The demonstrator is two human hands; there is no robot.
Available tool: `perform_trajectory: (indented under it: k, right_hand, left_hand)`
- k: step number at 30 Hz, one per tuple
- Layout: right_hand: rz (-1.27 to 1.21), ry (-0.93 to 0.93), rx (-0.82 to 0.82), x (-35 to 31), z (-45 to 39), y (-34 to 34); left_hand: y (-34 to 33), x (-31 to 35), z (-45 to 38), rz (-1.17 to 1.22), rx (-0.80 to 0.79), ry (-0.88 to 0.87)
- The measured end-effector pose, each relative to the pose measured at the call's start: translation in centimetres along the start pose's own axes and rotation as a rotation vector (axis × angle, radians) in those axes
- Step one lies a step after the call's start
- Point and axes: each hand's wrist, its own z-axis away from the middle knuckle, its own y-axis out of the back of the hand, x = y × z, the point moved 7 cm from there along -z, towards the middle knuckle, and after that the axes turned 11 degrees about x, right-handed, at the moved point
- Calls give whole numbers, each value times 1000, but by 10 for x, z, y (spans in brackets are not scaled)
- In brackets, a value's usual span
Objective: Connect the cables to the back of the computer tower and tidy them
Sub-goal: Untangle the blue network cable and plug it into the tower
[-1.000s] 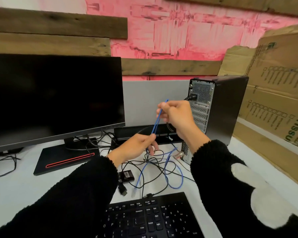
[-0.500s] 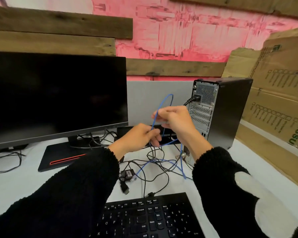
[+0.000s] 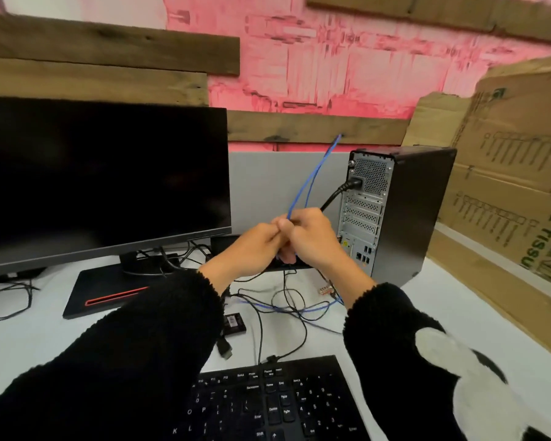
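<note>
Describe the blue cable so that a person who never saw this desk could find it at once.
Start at the computer tower on the right of the desk. Just left of its back panel, the left hand and right hand pinch the blue cable, whose loop rises above them. The other loose cables are black.

Fuzzy black sleeves (image 3: 134, 351), the right one bearing white patches.

One monitor (image 3: 102, 183), one tower (image 3: 398, 214), one keyboard (image 3: 277, 402).
</note>
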Motion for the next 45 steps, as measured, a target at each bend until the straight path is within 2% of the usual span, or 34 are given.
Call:
perform_trajectory:
  k: [2,5,7,9,11,13,16,19,20,21,23,25,26,27,30,32,34,37,40,42,43,45]
  right_hand:
    - [3,12,120,-11,-13,11]
    - [-243,3,410,-30,-35,47]
    - [-414,-21,470,-34,-38,59]
    - [-371,-54,342,-23,-34,42]
    - [-139,-38,124,-3,-17,10]
    - [62,32,29,9,-1,-8]
    - [143,87,219,-6,-10,11]
    - [-225,-16,568,-23,-29,50]
    - [-343,-62,652,-21,-31,59]
    - [-418,-87,669,-20,-33,60]
    - [-323,-63,485,-17,-28,40]
    - [-71,-14,173,-11,-7,1]
    - [20,6,82,-8,2,-11]
    - [62,24,78,-9,6,-12]
    - [4,-1,388,-21,-15,23]
    - [-215,-68,645,-29,-26,55]
    - [-427,-115,732,-27,-31,65]
    - [-513,-148,605,-22,-20,44]
    - [-523,-228,379,-11,-2,8]
    - [-593,-287,211,-8,6,-13]
    - [-564,-274,143,-11,9,-19]
    - [-320,-172,95,-17,6,-19]
  left_hand:
    - [-3,-13,4,-19,-20,20]
    - [-5,-52,19,-66,-59,96]
    - [2,-67,23,-81,-27,125]
    - [10,-64,20,-34,59,118]
    - [15,-52,14,-11,102,76]
    - [12,-43,10,-47,63,29]
    - [6,-50,13,-35,20,48]
    - [8,-66,16,-41,30,75]
    - [11,-70,16,-35,45,88]
    - [15,-70,15,-11,74,98]
    - [22,-64,10,25,143,93]
    - [23,-48,4,-8,157,42]
    - [21,-40,3,-47,138,17]
    - [18,-36,3,-75,111,0]
    - [13,-49,12,-109,35,23]
    - [15,-69,23,-157,-8,77]
    - [20,-83,32,-232,-7,101]
    - [22,-86,30,-285,-15,130]
    - [25,-72,26,-169,64,151]
    - [25,-57,24,-209,94,104]
    - [24,-50,23,-235,93,73]
    - [19,-40,23,-229,91,40]
